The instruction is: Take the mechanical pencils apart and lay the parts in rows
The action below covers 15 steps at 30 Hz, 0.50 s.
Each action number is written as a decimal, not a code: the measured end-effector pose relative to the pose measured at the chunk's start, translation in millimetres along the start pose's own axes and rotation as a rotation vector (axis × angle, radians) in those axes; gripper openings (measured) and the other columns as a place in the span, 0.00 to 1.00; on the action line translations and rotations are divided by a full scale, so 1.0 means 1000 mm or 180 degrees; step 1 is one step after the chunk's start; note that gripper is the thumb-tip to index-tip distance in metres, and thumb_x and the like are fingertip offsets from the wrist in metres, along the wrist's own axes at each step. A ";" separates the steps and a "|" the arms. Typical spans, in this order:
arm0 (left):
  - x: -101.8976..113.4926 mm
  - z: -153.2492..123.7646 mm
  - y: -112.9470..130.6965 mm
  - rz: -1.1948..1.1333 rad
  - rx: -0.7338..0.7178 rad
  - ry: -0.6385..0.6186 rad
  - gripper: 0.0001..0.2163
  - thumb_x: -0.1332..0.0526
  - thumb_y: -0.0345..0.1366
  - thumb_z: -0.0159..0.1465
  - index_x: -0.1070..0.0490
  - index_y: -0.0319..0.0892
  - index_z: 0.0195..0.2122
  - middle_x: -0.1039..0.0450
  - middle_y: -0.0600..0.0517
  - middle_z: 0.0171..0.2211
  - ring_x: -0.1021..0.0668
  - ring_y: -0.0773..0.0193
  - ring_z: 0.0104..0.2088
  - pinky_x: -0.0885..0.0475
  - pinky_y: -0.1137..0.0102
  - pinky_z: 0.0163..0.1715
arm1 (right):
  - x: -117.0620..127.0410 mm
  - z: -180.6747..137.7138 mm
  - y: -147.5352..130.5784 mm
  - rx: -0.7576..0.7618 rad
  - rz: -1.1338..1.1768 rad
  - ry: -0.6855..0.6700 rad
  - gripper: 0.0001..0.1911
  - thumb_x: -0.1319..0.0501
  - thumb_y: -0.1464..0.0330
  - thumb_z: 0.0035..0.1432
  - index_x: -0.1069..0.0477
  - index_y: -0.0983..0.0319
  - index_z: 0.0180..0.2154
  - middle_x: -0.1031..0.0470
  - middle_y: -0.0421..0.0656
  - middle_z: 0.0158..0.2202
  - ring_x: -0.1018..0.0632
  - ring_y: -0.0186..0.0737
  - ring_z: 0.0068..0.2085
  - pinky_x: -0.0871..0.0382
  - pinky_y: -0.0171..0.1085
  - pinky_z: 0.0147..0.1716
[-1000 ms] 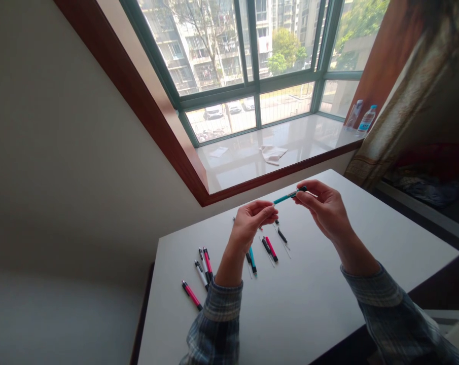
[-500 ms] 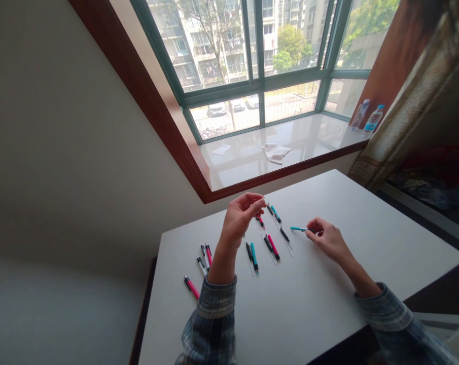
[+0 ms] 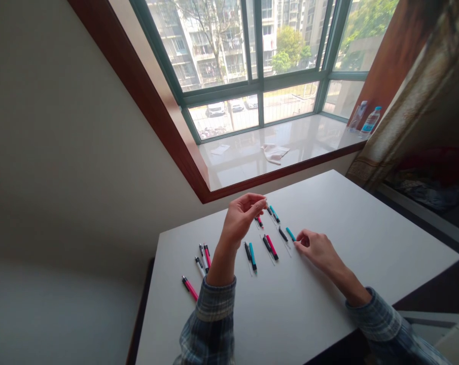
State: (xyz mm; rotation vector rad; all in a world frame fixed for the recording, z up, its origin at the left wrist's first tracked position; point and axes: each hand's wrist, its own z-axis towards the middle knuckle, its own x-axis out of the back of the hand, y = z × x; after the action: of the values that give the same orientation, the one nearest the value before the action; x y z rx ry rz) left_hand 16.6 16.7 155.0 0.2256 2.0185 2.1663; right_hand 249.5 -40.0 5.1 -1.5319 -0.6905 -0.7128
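My left hand [image 3: 243, 217] is raised above the white table [image 3: 328, 304], thumb and fingertips pinched together; whatever is between them is too small to see. My right hand [image 3: 315, 248] rests low on the table with its fingers curled, the fingertips pinching the near end of a short teal pen piece [image 3: 290, 233] that lies on the surface. Beside that piece lies a black piece [image 3: 283, 234]. Further left are a black and pink pair [image 3: 271, 247] and a black and teal pair [image 3: 251, 252]. Another teal and black pair [image 3: 274, 213] lies farther back.
Whole pens lie at the left: a pink one [image 3: 190, 288] alone and a small group [image 3: 203, 255]. Behind the table a shiny window sill [image 3: 309, 139] holds a crumpled cloth [image 3: 274, 152] and two water bottles [image 3: 368, 121]. A curtain [image 3: 415, 96] hangs at right.
My right hand came down from mid-air with the teal pen piece and moved left, laying it in the row on the table. My left hand stayed raised and pinched.
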 end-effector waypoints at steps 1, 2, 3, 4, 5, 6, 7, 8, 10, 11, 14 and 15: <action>0.000 0.000 0.000 0.0010 -0.0006 -0.0006 0.14 0.27 0.45 0.59 0.19 0.40 0.39 0.19 0.49 0.33 0.21 0.64 0.33 0.26 0.69 0.38 | -0.001 -0.002 -0.001 0.0011 0.0017 -0.0013 0.08 0.37 0.61 0.60 0.23 0.58 0.34 0.20 0.40 0.28 0.21 0.40 0.30 0.36 0.37 0.33; -0.001 0.000 0.001 0.0019 -0.0010 -0.0011 0.14 0.28 0.45 0.59 0.19 0.40 0.39 0.19 0.49 0.33 0.21 0.64 0.33 0.26 0.69 0.38 | -0.001 -0.003 -0.003 0.0023 0.0033 -0.0016 0.09 0.37 0.61 0.60 0.23 0.58 0.35 0.19 0.40 0.28 0.21 0.41 0.30 0.36 0.38 0.33; -0.001 0.000 0.001 0.0028 -0.0015 -0.0011 0.13 0.28 0.45 0.59 0.19 0.40 0.39 0.19 0.49 0.33 0.21 0.64 0.33 0.26 0.69 0.38 | -0.002 -0.005 -0.004 0.0033 0.0043 -0.0012 0.09 0.38 0.60 0.60 0.23 0.58 0.35 0.19 0.40 0.28 0.21 0.41 0.30 0.36 0.38 0.33; -0.001 0.000 0.001 0.0037 -0.0017 -0.0009 0.13 0.28 0.45 0.59 0.19 0.40 0.39 0.19 0.49 0.33 0.21 0.64 0.33 0.26 0.69 0.38 | -0.002 -0.006 -0.005 0.0040 0.0045 0.0001 0.10 0.38 0.60 0.61 0.23 0.57 0.35 0.20 0.40 0.28 0.21 0.41 0.30 0.35 0.38 0.33; -0.002 0.000 0.001 0.0049 -0.0018 -0.0008 0.13 0.28 0.45 0.60 0.19 0.40 0.39 0.19 0.49 0.33 0.21 0.63 0.33 0.26 0.68 0.38 | -0.002 -0.007 -0.006 0.0048 0.0041 0.0022 0.10 0.38 0.59 0.62 0.23 0.57 0.35 0.20 0.40 0.28 0.21 0.42 0.30 0.35 0.38 0.33; -0.002 0.001 0.000 0.0061 -0.0020 -0.0008 0.13 0.28 0.45 0.60 0.19 0.40 0.39 0.19 0.49 0.33 0.21 0.63 0.33 0.26 0.68 0.38 | -0.003 -0.008 -0.006 0.0060 0.0035 0.0045 0.10 0.39 0.59 0.62 0.22 0.57 0.35 0.20 0.40 0.28 0.21 0.42 0.30 0.35 0.39 0.33; -0.002 0.001 0.000 0.0073 -0.0024 -0.0009 0.14 0.28 0.45 0.60 0.19 0.40 0.39 0.19 0.49 0.33 0.21 0.63 0.33 0.27 0.68 0.38 | -0.003 -0.009 -0.006 0.0078 0.0031 0.0065 0.11 0.39 0.59 0.62 0.22 0.57 0.36 0.20 0.40 0.28 0.21 0.43 0.30 0.35 0.39 0.33; -0.002 0.001 -0.001 0.0084 -0.0030 -0.0015 0.14 0.28 0.45 0.60 0.19 0.40 0.39 0.19 0.48 0.33 0.21 0.63 0.33 0.27 0.68 0.38 | -0.004 -0.010 -0.006 0.0101 0.0031 0.0082 0.11 0.39 0.59 0.62 0.22 0.57 0.36 0.20 0.40 0.27 0.21 0.43 0.30 0.35 0.39 0.33; -0.002 0.001 -0.003 0.0102 -0.0048 -0.0036 0.14 0.28 0.45 0.60 0.19 0.40 0.39 0.19 0.48 0.33 0.20 0.62 0.34 0.27 0.68 0.38 | -0.005 -0.010 -0.005 0.0146 0.0040 0.0106 0.10 0.39 0.59 0.62 0.22 0.57 0.37 0.20 0.40 0.27 0.21 0.43 0.29 0.35 0.39 0.33; -0.003 0.001 -0.003 0.0108 -0.0055 -0.0048 0.14 0.28 0.46 0.60 0.19 0.40 0.39 0.19 0.48 0.33 0.20 0.62 0.34 0.27 0.68 0.38 | -0.006 -0.011 -0.005 0.0158 0.0044 0.0116 0.10 0.39 0.59 0.62 0.22 0.56 0.37 0.20 0.40 0.27 0.21 0.43 0.29 0.35 0.39 0.32; -0.004 0.002 -0.005 0.0127 -0.0067 -0.0068 0.14 0.28 0.45 0.60 0.19 0.40 0.39 0.19 0.49 0.33 0.21 0.62 0.34 0.28 0.69 0.37 | -0.006 -0.011 -0.006 0.0154 0.0053 0.0138 0.10 0.39 0.59 0.62 0.22 0.56 0.38 0.20 0.39 0.27 0.21 0.43 0.29 0.35 0.39 0.32; -0.004 0.002 -0.005 0.0136 -0.0073 -0.0067 0.14 0.28 0.45 0.60 0.19 0.40 0.39 0.19 0.49 0.32 0.21 0.63 0.34 0.28 0.69 0.37 | -0.006 -0.012 -0.007 0.0149 0.0059 0.0139 0.10 0.39 0.59 0.62 0.21 0.56 0.38 0.20 0.39 0.27 0.21 0.43 0.30 0.35 0.39 0.33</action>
State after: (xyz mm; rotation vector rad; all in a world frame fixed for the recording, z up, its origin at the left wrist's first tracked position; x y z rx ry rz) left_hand 21.0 18.0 149.8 0.2898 1.9943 2.2015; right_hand 240.2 -51.1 5.6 -1.4741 -0.6553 -0.7096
